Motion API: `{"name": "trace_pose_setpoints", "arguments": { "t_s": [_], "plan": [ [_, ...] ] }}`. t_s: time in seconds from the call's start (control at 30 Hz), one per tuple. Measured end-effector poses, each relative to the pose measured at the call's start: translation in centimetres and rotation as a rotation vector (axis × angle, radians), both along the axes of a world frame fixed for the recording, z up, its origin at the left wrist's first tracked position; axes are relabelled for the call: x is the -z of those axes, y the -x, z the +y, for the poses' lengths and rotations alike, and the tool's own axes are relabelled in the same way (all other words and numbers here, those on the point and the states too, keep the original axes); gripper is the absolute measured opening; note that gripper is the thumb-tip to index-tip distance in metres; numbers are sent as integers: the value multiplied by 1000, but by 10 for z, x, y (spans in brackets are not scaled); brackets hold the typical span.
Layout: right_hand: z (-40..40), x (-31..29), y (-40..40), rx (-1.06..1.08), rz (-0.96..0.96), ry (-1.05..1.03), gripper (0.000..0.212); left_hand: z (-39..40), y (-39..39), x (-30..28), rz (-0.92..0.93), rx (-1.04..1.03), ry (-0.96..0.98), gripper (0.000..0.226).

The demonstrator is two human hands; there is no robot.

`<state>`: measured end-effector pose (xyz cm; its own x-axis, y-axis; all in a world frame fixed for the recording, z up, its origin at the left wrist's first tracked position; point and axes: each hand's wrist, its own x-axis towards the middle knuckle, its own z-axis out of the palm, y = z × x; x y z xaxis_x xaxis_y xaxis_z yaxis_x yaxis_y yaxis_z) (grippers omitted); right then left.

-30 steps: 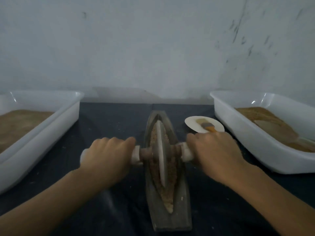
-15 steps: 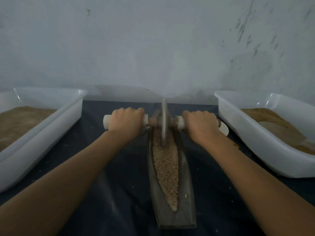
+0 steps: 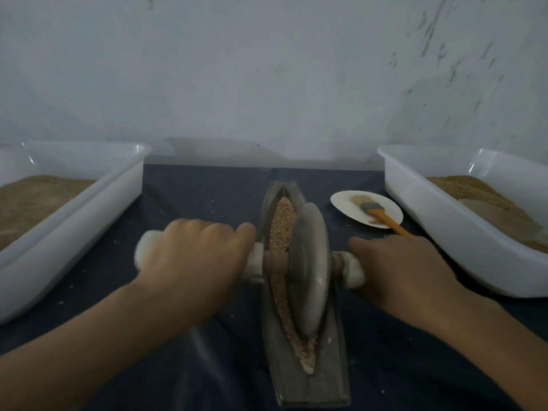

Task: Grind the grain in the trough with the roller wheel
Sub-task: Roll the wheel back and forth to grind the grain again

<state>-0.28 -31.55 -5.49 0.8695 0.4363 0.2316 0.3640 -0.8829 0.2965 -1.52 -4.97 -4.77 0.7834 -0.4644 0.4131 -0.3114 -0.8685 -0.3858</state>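
Fingers [image 3: 207, 229] round axle; grey roller wheel [image 3: 310, 268] amid tan grain [image 3: 283, 223].

Both forearms enter bare from seven and five o'clock, no sleeves showing; the left hand [image 3: 192, 256] and right hand [image 3: 406, 268] wear nothing.

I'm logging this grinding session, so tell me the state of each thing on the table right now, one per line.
Roller wheel: upright in the trough, mid-length.
Trough: holds grain along its groove.
Left hand: grips the left handle.
Right hand: grips the right handle.
Left tub: partly filled.
Right tub: partly filled.
Brush: lying on the plate.
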Motion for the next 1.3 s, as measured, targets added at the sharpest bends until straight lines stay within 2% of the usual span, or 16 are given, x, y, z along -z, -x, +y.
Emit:
{"name": "trace_pose_setpoints", "arguments": {
  "t_s": [0.03, 0.1, 0.2, 0.3, 0.37, 0.47, 0.53, 0.63, 0.7, 0.8, 0.9, 1.0, 1.13, 1.23, 1.3],
  "plan": [
    [3, 3, -11, 17, -36, -12, 43, -5, -17, 4, -6, -55, -21, 50],
    [9, 7, -42, 21, -160, -46, 41, -9, -57, 10, 26, -161, 55, 34],
    [21, 2, -88, 27, -278, -3, 35, -6, -106, 12, 77, -195, 197, 23],
    [33, -8, -105, 39, -350, 45, 52, -3, -124, 18, 117, -211, 287, 21],
    [35, -9, -99, 23, -340, 69, 53, -2, -112, 18, 129, -224, 275, 22],
    [20, -1, -70, -18, -259, 71, 41, -2, -70, 13, 151, -180, 206, 28],
    [7, 0, -37, -60, -244, 79, 41, 1, -30, 13, 22, -60, 119, 45],
    [-5, -6, 6, -168, -212, -67, 41, 7, 17, 2, -91, 88, 84, 65],
    [-8, -5, 15, -154, -143, -55, 38, 10, 22, 2, -46, 85, 81, 65],
    [-1, 5, -9, -56, -157, -8, 43, -1, -7, 9, -23, -87, 7, 47],
    [9, 15, -55, 41, -185, -62, 31, -9, -57, 14, -4, -189, 116, 29],
    [16, 12, -94, 45, -186, -123, 32, -12, -98, 10, 8, -212, 179, 21],
    [21, 9, -93, 75, -171, -137, 30, -13, -93, 8, 22, -194, 169, 25],
    [11, 8, -46, -6, -258, -21, 41, -5, -44, 10, 74, -177, 146, 34],
    [4, 4, -8, -74, -290, -9, 48, 4, -4, 12, 17, -76, 107, 49]
  ]
}}
